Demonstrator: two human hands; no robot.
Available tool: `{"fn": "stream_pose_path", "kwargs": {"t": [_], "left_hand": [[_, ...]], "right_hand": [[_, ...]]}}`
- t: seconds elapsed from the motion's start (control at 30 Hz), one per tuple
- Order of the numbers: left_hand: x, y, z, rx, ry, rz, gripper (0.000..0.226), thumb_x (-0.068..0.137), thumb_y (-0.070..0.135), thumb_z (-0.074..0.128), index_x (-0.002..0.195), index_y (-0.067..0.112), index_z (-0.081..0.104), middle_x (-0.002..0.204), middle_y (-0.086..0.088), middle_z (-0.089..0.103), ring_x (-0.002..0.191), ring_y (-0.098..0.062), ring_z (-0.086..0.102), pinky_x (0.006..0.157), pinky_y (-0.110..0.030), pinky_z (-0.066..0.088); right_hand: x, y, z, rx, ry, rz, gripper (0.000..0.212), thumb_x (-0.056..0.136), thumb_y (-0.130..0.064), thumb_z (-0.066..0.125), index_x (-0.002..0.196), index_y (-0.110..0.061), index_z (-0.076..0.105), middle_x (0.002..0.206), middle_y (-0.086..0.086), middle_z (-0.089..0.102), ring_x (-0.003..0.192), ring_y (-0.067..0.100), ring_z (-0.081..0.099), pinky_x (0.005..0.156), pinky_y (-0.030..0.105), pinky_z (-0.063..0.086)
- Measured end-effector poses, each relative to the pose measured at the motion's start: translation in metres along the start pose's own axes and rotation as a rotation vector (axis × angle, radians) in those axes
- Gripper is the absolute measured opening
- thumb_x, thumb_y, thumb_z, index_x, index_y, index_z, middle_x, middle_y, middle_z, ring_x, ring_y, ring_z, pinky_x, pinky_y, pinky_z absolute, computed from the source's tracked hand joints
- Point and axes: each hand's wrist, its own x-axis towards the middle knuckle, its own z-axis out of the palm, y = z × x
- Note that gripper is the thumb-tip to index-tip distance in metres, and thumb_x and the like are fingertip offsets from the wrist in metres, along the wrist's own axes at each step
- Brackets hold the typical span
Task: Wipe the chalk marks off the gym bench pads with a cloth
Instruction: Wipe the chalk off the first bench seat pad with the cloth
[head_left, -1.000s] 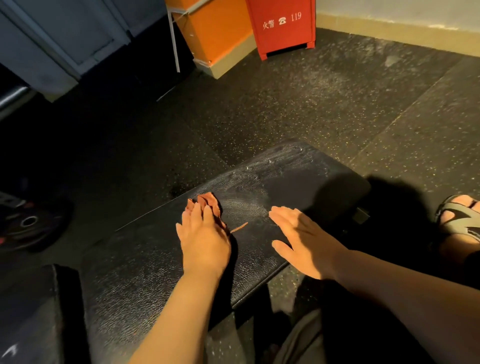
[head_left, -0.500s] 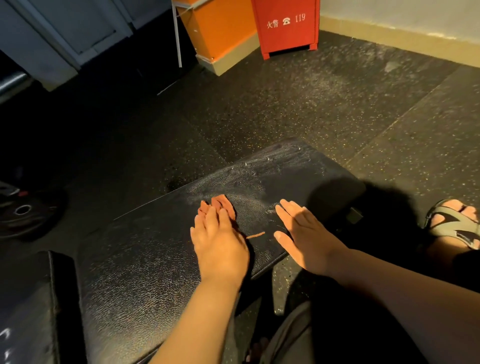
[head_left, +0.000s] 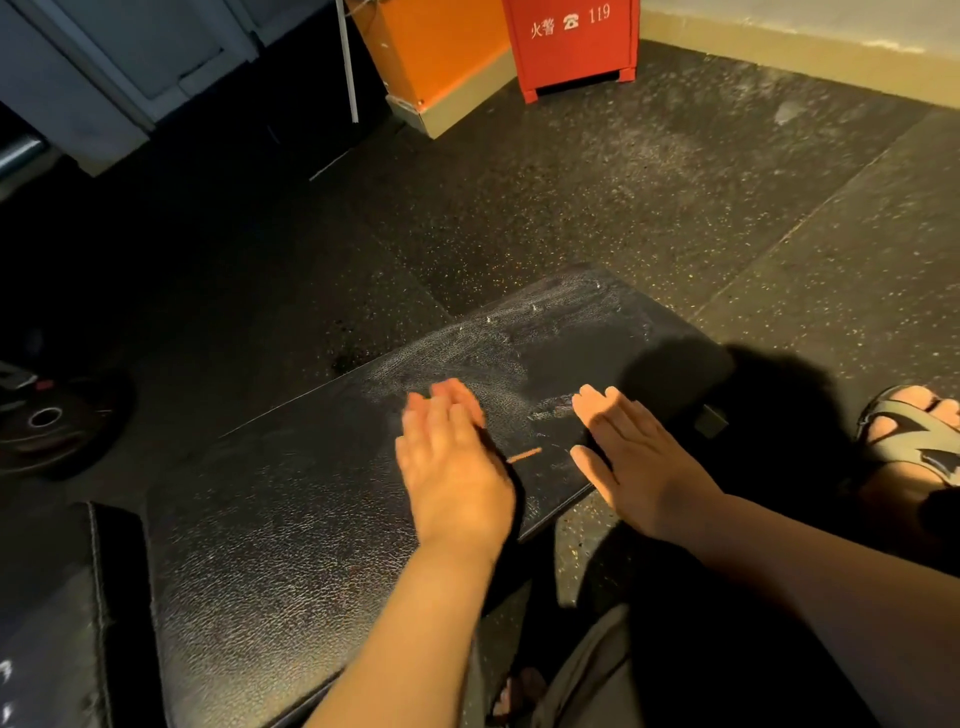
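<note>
Nearest us on the left lies the end of a second black pad (head_left: 47, 623). Just beside it is the bench pad (head_left: 291, 530) we are working on, which runs away to the right. Our left hand (head_left: 452, 467) is blurred over the middle of that pad, palm down, fingers out straight and close together. The cloth (head_left: 524, 455) is almost wholly hidden beneath it; only a thin orange-brown strip shows at the right of the hand. Our right hand (head_left: 634, 462) lies flat on the pad's near right edge, fingers straight and gripping nothing.

Just beyond both sets of fingertips are the chalk marks (head_left: 467, 358) — pale smears spreading across the pad towards its far end.

At the right a sandalled foot (head_left: 914, 436) stands on the speckled rubber floor (head_left: 623, 182). Far left a weight plate (head_left: 47, 421) lies flat in shadow. Farthest off, an orange box (head_left: 436, 47) and a red box (head_left: 571, 47) marked 119 stand side by side.
</note>
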Motion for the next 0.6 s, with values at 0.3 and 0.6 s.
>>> {"fn": "stream_pose_path", "kwargs": {"t": [0.3,0.6], "left_hand": [[-0.007,-0.017,0.002,0.054,-0.108,0.426,0.064,0.096,0.018,0.051,0.155,0.021,0.029,0.166,0.002,0.012,0.152,-0.032,0.01,0.126,-0.041,0.004],[-0.016,0.061,0.028,0.016,-0.146,0.304,0.07,0.1,0.024,0.042,0.159,0.014,0.007,0.167,-0.007,-0.007,0.151,-0.03,-0.021,0.123,-0.051,-0.004]], "right_hand": [[0.001,0.003,0.005,0.083,0.058,0.12,0.077,0.095,-0.059,0.002,0.157,-0.019,0.025,0.167,0.003,0.017,0.155,0.016,-0.004,0.12,0.028,-0.011],[0.002,0.004,0.0,0.206,0.092,0.225,0.081,0.091,-0.06,0.005,0.159,-0.018,0.023,0.168,-0.001,0.011,0.155,0.014,-0.002,0.123,0.028,-0.005]]}}
